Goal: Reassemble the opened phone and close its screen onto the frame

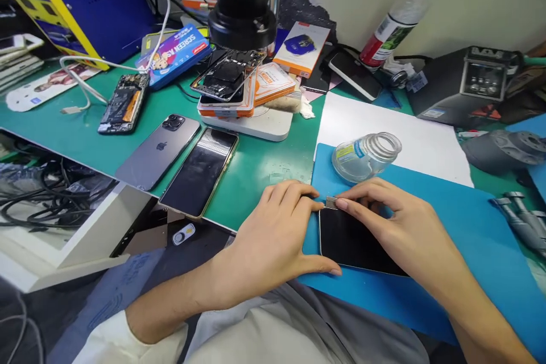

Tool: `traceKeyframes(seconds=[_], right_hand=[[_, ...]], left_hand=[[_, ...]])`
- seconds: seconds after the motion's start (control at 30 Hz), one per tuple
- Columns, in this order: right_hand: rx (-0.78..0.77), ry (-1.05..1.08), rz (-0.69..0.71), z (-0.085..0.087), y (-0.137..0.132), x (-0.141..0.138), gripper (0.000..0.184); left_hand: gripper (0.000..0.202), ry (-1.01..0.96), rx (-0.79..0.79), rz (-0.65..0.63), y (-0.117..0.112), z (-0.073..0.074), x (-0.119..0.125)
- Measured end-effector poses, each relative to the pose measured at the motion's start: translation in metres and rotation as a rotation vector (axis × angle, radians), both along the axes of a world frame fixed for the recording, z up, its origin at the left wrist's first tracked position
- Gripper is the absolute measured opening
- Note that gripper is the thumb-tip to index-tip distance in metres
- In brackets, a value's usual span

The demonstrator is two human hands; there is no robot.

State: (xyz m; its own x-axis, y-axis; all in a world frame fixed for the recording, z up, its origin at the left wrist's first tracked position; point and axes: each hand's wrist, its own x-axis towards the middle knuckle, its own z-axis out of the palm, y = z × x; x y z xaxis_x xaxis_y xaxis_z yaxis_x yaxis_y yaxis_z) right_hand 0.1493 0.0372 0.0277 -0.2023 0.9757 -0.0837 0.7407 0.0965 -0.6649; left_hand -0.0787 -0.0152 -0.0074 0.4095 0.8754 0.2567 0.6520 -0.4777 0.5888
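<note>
A black phone [350, 242] lies face up on a blue mat [469, 227] at the table's near edge. My left hand [273, 239] grips its left side, thumb along the near edge and fingers curled at the top corner. My right hand [388, 219] rests over the phone's right part and pinches a small silvery piece [331, 202] at the top left corner. A small glass bottle [367, 156] lies on its side just beyond my hands.
Two phones [158, 151] [200, 170] lie on the green mat [264, 165] to the left, with an opened phone [124, 103] behind. A microscope [243, 17] stands over a dismantled phone. Boxes, a spray can [390, 31], white paper [396, 131] and metal tools [518, 213] surround them.
</note>
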Motion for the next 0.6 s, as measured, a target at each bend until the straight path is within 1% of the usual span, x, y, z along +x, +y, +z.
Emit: traceKeyframes(seconds=[0.17, 0.37, 0.6], right_hand=[[-0.016, -0.019, -0.009, 0.0011, 0.0020, -0.0002, 0.039], [0.055, -0.034, -0.034, 0.0020, -0.0004, -0.0065, 0.033], [0.084, -0.058, -0.019, -0.0035, -0.0025, 0.0002, 0.028]], left_hand=[[0.087, 0.030, 0.051, -0.020, 0.0006, -0.0015, -0.0026], [0.082, 0.032, 0.039, -0.003, 0.0006, -0.0010, -0.0032], [0.081, 0.068, 0.025, -0.007, 0.0020, 0.0019, -0.0050]])
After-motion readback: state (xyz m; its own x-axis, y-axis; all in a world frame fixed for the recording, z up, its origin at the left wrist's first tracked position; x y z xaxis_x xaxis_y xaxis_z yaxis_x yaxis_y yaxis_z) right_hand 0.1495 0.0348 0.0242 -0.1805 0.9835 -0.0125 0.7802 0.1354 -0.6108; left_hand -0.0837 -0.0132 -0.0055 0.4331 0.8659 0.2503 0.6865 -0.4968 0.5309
